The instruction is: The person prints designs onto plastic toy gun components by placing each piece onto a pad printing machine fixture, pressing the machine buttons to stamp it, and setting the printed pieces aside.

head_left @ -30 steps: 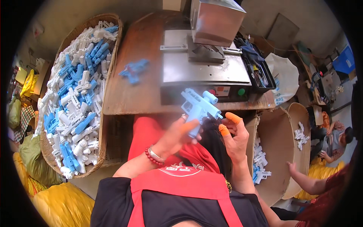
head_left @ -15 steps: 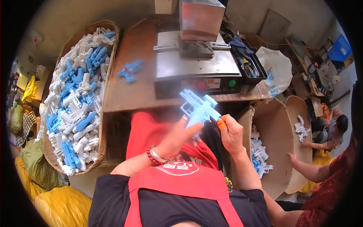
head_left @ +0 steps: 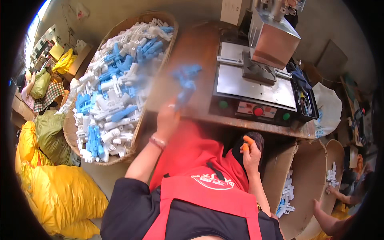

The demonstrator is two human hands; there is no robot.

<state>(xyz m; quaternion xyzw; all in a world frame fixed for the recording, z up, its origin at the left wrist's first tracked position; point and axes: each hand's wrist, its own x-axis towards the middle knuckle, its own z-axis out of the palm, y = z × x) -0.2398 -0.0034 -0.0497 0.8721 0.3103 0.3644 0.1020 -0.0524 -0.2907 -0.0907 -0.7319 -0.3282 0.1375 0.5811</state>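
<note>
My left hand, blurred by motion, reaches over the front edge of the wooden table beside the big basket. Its fingers seem closed on a blue toy gun. Just beyond lies more blue toy gun on the tabletop; the blur hides where one ends and the other begins. My right hand, with orange wraps on its thumb and finger, is held above my right thigh below the machine. Its fingers are curled in and nothing shows in them.
A wicker basket heaped with white and blue toy guns stands at left. The press machine sits on the table, a black tool tray beside it. Cardboard boxes with toy guns and another person's arm are at right.
My hands have parted from the light blue toy gun they held together. My left hand has moved forward to the table; my right hand has drawn back with nothing visible in it. The view has turned left.
</note>
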